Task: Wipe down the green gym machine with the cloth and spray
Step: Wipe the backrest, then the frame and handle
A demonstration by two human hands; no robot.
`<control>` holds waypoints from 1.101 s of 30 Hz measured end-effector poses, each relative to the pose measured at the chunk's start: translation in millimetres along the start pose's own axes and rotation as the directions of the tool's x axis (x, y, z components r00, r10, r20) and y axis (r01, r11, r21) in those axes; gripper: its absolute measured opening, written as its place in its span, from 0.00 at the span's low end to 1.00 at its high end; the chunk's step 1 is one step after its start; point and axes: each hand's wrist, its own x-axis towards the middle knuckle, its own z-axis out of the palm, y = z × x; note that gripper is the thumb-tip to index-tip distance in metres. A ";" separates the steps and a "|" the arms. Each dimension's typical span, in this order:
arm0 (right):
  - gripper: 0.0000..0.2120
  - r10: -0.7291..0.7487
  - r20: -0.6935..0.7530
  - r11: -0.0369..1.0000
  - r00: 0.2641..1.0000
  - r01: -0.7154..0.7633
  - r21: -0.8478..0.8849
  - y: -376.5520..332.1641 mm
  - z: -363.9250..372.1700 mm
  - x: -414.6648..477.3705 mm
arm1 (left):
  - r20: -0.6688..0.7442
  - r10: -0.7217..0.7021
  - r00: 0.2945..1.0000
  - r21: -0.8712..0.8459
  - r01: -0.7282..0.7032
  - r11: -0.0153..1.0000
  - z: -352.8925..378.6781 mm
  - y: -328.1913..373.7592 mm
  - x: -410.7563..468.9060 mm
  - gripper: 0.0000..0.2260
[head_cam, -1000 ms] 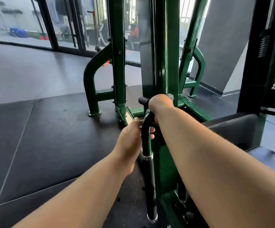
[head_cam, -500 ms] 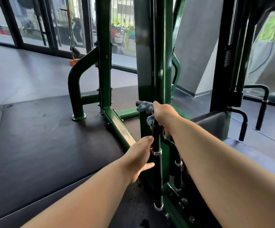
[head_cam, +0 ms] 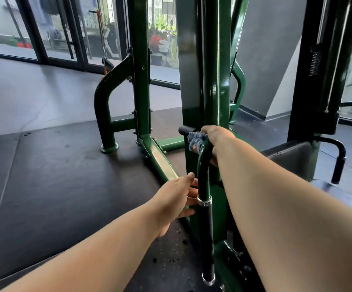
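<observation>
Right grip (head_cam: 217, 141) clamps fuzzy blue cloth (head_cam: 195, 141) around curved green machine handle bar (head_cam: 203, 171), left grip (head_cam: 175, 203) loose-fingered beside it; wiping looks early, tall green upright frame (head_cam: 213, 81) probably left.

The right hand (head_cam: 217, 142) is wrapped over the bend of the green handle bar (head_cam: 203, 169), pressing a blue cloth (head_cam: 195, 141) against the metal. Lower down, the left hand (head_cam: 175, 199) rests its loosely extended fingers against the bar just above the chrome collar (head_cam: 204, 201). The machine's green upright (head_cam: 212, 70) rises behind, on a black rubber mat (head_cam: 44, 175).
</observation>
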 end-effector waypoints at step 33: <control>0.15 -0.047 0.128 0.994 0.991 0.059 -0.088 4.9 -6.0 4.4 | 0.071 0.076 0.995 -0.215 -0.060 0.975 27.7 -69.1 5.4 0.22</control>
